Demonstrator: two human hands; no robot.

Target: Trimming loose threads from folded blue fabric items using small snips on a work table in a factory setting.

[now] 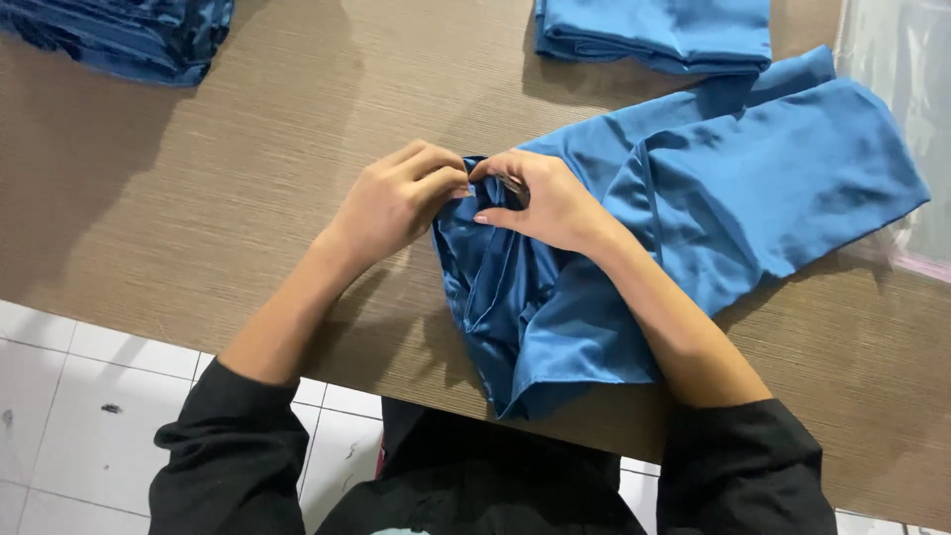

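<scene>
My black sleeves (pixel 233 456) sit at six o'clock, forearms angling up over the table (pixel 198 198) edge. Both hands meet at centre: my left hand (pixel 396 203) pinches a bunched corner of the blue cloth (pixel 555 327) with fingers curled tight, and my right hand (pixel 545 203) grips the same gather, fingers closed on it. The cloth trails out toward three o'clock, loosely doubled. It looks slick, so I reckon the pinch could slip and the fold spring open. At one o'clock lies a folded blue pile (pixel 654 30); at eleven, a darker stack (pixel 119 35)
</scene>
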